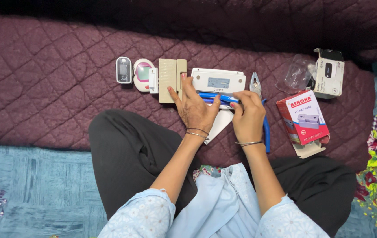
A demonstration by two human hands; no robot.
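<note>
Blue slim pen-shaped tool lies with its long axis running left to right, nearly level, just below the white rectangular plastic device with a small grey window; which end is its tip cannot be told. Your left hand rests palm-down over its left part, fingers spread, index finger reaching up between the beige ribbed plastic block and the white device. Your right hand has its grip closed narrowly, thumb and fingertips pinching the tool's right end. A white sheet of paper shows beneath and between both hands. All things lie on the maroon quilted bedcover. Beside your right hand, blue-handled steel pliers point away from you, long axis running up and down. Further left sit a small dark clip-on finger meter and a white oval meter with a pink screen. To the right stand a red-and-white cardboard box, a clear plastic blister shell and a white-and-black cardboard box.
</note>
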